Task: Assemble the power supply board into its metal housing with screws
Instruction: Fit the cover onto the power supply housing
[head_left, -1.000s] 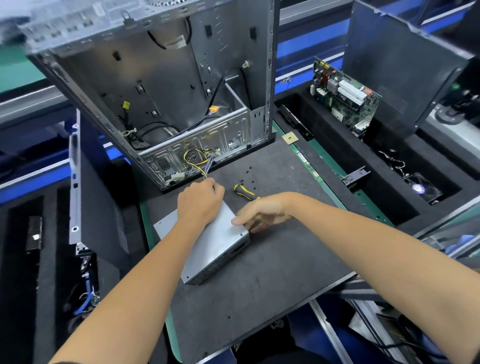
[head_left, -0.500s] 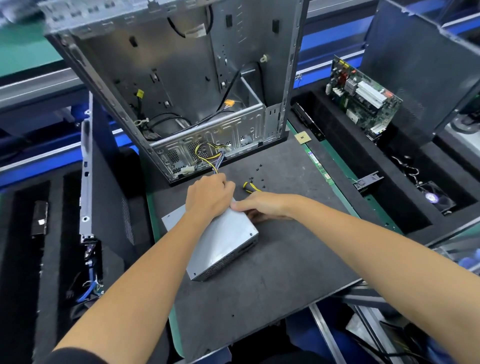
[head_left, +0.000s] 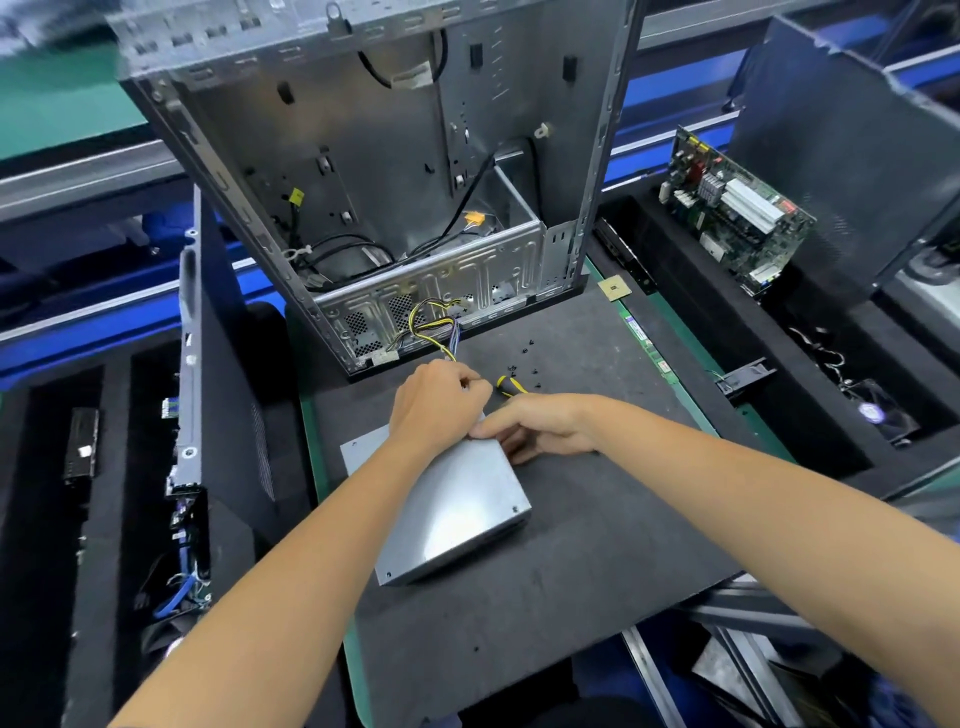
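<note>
Sheet-steel power supply box (head_left: 457, 504) lies flat on the mat (head_left: 597, 545) at centre; stiff, weighty, smooth-skinned, best held by its long side walls; left hand (head_left: 434, 402) curls over its twelve o'clock end by the cable bundle (head_left: 434, 327); right hand (head_left: 540, 423) presses relaxed fingers at the two o'clock corner; open computer case (head_left: 415, 182) crowds twelve o'clock; clear mat toward five; screwdriver (head_left: 511, 385) and loose screws (head_left: 527, 353) at one.

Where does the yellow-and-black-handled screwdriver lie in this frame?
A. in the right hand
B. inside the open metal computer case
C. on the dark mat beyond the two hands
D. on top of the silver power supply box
C: the yellow-and-black-handled screwdriver lies on the dark mat, just beyond the right hand, among small black screws.
</note>
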